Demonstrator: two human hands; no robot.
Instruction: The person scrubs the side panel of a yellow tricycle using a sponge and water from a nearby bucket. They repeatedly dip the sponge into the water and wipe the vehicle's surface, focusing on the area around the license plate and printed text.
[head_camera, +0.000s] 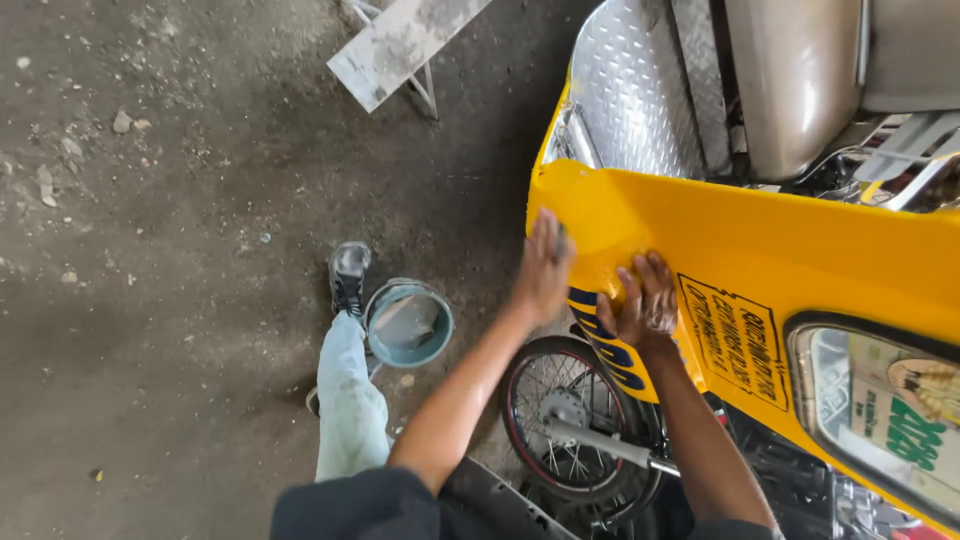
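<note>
Both hands are on the yellow body panel (760, 250) of a sidecar-type vehicle, near its front corner, w/ the spoked wheel (570, 420) just below. Left hand (543, 268) lies flat against the panel, fingers together and pointing up; something small and grey shows at the fingertips, possibly a scrap of abrasive paper or a pad, but it's too small to tell. Right hand (645, 300) sits just beside it, fingers curled and bunched against the surface; can't tell whether it clamps anything. It looks like hand rubbing or sanding of the painted surface. To do this well: keep the palm flat so pressure spreads evenly, work overlapping strokes along the curve rather than across the edge, go light at the corner where paint thins quickest, and stay off the black lettered decal (735, 340) just right of the right hand. A grey bucket (408, 322) stands on the concrete floor (150, 300) near the person's shoe (349, 275), w/in reach for rinsing. Checker-plate metal floor (630, 90) of the cab shows above the panel.
</note>
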